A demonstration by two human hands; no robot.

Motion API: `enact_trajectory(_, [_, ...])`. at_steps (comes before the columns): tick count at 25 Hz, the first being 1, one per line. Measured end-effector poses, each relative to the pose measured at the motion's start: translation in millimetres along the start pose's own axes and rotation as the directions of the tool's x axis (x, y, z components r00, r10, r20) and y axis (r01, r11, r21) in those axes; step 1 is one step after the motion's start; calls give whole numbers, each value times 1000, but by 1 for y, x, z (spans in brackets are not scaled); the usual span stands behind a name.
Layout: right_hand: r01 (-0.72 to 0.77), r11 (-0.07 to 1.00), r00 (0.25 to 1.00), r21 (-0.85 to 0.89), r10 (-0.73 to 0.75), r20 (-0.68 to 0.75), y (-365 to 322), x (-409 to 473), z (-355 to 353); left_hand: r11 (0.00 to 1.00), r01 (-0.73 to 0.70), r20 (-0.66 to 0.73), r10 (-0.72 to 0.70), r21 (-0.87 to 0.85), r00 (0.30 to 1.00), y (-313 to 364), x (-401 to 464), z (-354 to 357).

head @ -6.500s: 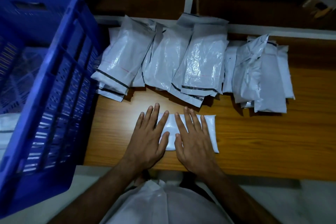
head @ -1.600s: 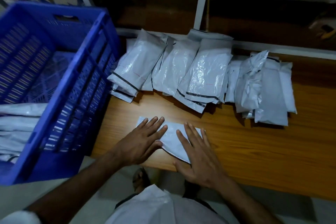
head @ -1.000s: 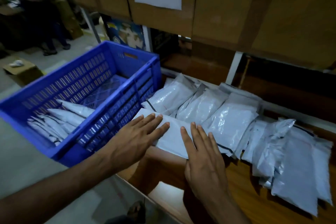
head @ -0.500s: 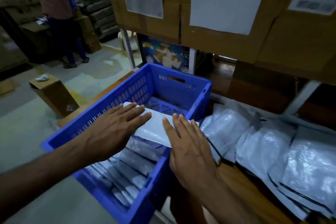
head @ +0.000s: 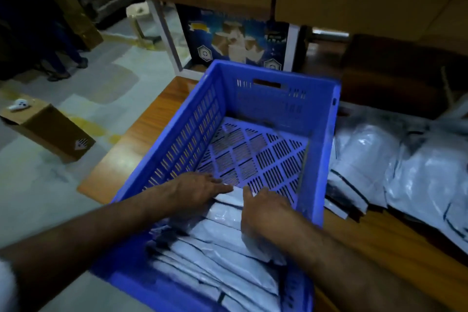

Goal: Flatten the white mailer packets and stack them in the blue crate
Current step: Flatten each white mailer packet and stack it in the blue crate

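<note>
The blue crate (head: 332, 134) stands on the wooden table's left end. Several flattened white mailer packets (head: 222, 258) lie in an overlapping row in its near half; the far half shows bare slotted floor. Both my hands are inside the crate. My left hand (head: 197, 192) and my right hand (head: 264, 210) grip the two ends of one white mailer packet (head: 230, 197), which rests at the far end of that row. More unflattened packets (head: 417, 175) lie heaped on the table to the right of the crate.
The wooden table (head: 379, 243) runs right of the crate. Large cardboard cartons (head: 354, 12) sit on a shelf above. A small cardboard box (head: 50, 132) stands on the floor at left, and a person's legs (head: 58, 43) are at the far left.
My hands lifted the flattened packet off the table, carried it left over the crate's rim and lowered it onto the far end of the row inside.
</note>
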State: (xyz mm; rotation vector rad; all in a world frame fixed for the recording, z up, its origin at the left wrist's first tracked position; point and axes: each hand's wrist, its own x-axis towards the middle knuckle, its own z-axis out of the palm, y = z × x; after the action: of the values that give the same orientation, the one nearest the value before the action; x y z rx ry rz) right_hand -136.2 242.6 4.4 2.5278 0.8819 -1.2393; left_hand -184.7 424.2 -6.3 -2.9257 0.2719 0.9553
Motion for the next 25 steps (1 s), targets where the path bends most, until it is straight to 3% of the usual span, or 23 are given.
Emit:
enact_trajectory(3, [45, 989, 996, 138, -56, 70, -1, 9, -1, 968, 78, 127, -49, -240, 991, -8, 0, -6])
enact_trajectory(6, [83, 970, 989, 230, -109, 103, 3, 1, -3, 936, 21, 224, 63, -352, 973, -6, -12, -18])
enact_trajectory(9, [92, 950, 980, 297, -139, 142, 0, -15, 6, 935, -4, 292, 115, -355, 949, -3, -25, -14])
enact_trajectory(15, [13, 975, 977, 220, -59, 206, -13, -1, 20, 967, -30, 358, 122, -251, 925, 4, -21, -12])
enact_trajectory(18, [19, 984, 983, 178, -51, 175, -11, -5, 17, 986, -15, 274, 61, -166, 960, 11, -29, -13])
enact_trajectory(20, [21, 993, 997, 117, -29, 65, -9, -19, 12, 991, 69, 147, -52, -112, 988, 21, -40, -14])
enact_trajectory(22, [74, 996, 967, 43, -61, -246, -3, -39, 13, 995, 79, -159, -87, -56, 983, 33, -51, -13])
enact_trajectory(23, [117, 993, 884, 5, -102, -457, 3, -50, 13, 995, 80, -281, -94, -58, 955, 41, -57, -12])
enact_trajectory(25, [195, 980, 634, -35, -153, -758, 31, -71, 18, 992, 108, -443, -128, -69, 887, 65, -61, -17])
